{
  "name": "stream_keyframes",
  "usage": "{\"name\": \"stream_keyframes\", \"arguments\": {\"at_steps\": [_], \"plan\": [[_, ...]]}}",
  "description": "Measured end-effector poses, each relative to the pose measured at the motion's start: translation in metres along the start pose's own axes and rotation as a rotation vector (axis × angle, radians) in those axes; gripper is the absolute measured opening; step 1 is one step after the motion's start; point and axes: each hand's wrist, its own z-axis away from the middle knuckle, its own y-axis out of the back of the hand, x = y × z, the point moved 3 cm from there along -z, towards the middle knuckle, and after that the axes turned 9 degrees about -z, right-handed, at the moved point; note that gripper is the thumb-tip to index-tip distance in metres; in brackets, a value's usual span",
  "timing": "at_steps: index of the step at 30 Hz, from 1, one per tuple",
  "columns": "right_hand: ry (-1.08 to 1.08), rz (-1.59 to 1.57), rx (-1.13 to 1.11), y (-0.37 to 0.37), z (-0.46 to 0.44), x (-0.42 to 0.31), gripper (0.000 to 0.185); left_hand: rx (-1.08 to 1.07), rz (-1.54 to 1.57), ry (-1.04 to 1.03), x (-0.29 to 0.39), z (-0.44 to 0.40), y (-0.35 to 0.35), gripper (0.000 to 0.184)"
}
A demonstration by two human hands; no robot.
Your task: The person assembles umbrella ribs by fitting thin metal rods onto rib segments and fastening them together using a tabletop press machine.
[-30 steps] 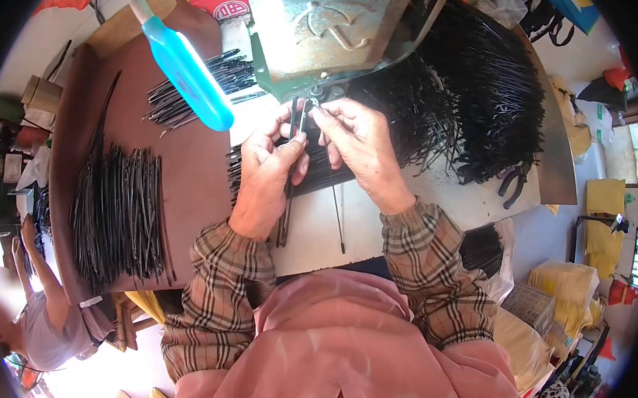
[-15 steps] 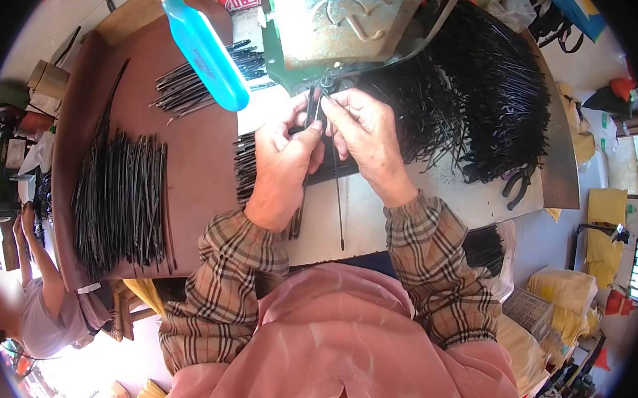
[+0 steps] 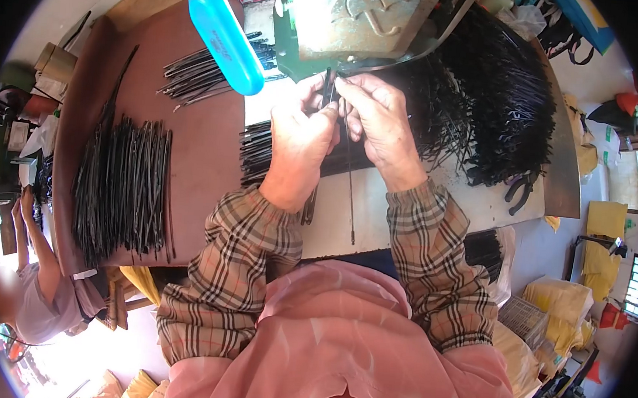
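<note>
My left hand [image 3: 303, 135] is closed around a few thin black umbrella ribs [image 3: 308, 211], whose lower ends stick out below the wrist. Close beside it, my right hand [image 3: 385, 126] pinches a single long rib [image 3: 352, 201] that hangs down between the hands, its tip over the pale tabletop. Both sets of fingertips meet just below a metal machine [image 3: 368, 21] with a raised umbrella emblem. The fingers partly hide the upper ends of the ribs.
Rib bundles lie on the brown board at left [image 3: 123, 193], and a large black heap [image 3: 503, 101] fills the right. Black-handled pliers [image 3: 519, 191] rest near the right edge. A light-blue paddle-shaped fixture [image 3: 226, 41] juts over the table. Another person [image 3: 50, 284] is at far left.
The whole view has shifted, so machine, table and hands appear slightly higher and more to the right. Both hands keep their hold on the ribs below the machine.
</note>
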Motion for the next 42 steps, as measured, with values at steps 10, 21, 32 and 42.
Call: {"name": "stream_keyframes", "arguments": {"at_steps": [10, 21, 32, 42], "plan": [[-0.023, -0.013, 0.030, -0.003, -0.001, -0.004, 0.020, -0.069, 0.027, 0.079, 0.012, 0.014, 0.003, 0.030], [-0.043, -0.079, 0.052, -0.002, -0.003, 0.003, 0.017, -0.087, -0.057, 0.325, 0.018, 0.066, 0.029, 0.026], [-0.085, -0.076, 0.038, -0.005, 0.012, 0.009, 0.015, -0.088, -0.081, 0.286, 0.003, 0.061, 0.038, 0.021], [0.016, 0.026, 0.032, -0.012, 0.001, 0.002, 0.014, -0.027, 0.001, 0.246, 0.000, 0.051, 0.032, 0.020]]}}
